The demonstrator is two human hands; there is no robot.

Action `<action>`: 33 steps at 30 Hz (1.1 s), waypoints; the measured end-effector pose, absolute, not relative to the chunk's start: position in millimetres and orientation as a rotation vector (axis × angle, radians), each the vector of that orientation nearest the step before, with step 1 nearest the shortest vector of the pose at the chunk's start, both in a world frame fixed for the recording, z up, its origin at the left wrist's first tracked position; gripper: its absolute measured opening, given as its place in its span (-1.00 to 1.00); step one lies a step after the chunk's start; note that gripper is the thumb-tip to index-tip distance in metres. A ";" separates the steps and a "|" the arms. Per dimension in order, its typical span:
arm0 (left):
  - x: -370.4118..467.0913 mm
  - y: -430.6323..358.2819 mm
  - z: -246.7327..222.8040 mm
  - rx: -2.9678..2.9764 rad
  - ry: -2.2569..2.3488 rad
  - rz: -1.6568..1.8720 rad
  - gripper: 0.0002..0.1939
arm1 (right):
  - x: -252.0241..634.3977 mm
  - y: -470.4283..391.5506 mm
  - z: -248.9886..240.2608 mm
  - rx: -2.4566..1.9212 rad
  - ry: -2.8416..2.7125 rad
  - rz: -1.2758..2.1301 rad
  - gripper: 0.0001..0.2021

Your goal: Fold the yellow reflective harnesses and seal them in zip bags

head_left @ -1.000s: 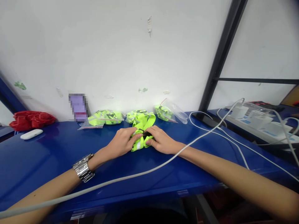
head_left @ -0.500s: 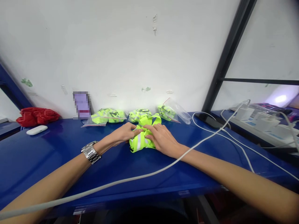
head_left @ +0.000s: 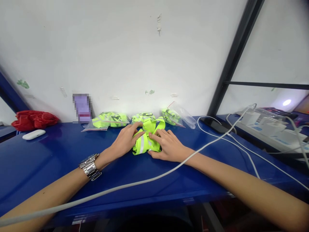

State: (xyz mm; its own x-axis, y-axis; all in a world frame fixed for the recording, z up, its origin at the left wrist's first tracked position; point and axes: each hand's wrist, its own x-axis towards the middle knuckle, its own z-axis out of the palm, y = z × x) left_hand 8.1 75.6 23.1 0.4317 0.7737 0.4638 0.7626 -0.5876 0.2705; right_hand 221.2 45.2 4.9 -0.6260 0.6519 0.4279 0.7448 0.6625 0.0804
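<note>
A bundle of neon-yellow reflective strap with silver bands lies on the blue table, a loop of it standing up at the back. My left hand grips its left side, thumb on top and fingers behind. From the right, my right hand holds the bundle, thumb low at the front edge and fingers over the top. The far fingertips of my left hand are partly hidden. Just behind the bundle sits another folded neon-yellow bundle.
Clear bags with neon-yellow bundles lie along the wall. A phone leans there, left of them. Further left are a red cloth bundle and a white case. A white cable crosses before my forearms; chargers stand right.
My right thumb has moved from the top of the bundle down to its front edge. My left hand has turned and spread further along the left side. The view has shifted slightly.
</note>
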 end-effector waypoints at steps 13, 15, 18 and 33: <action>-12.6 60.4 23.3 3.157 0.760 0.499 -0.44 | 225.2 54.2 9.3 -1.041 -2.574 -0.050 -0.64; -14.1 64.2 21.8 3.136 0.813 0.492 -0.47 | 223.4 53.3 8.0 -1.035 -2.569 -0.087 -0.64; -12.5 66.4 19.2 3.107 0.878 0.518 -0.49 | 223.1 51.4 5.4 -1.026 -2.554 -0.130 -0.61; 6.1 55.3 30.1 2.693 1.289 0.739 -0.60 | 221.3 53.5 3.8 -0.929 -2.312 0.278 -0.68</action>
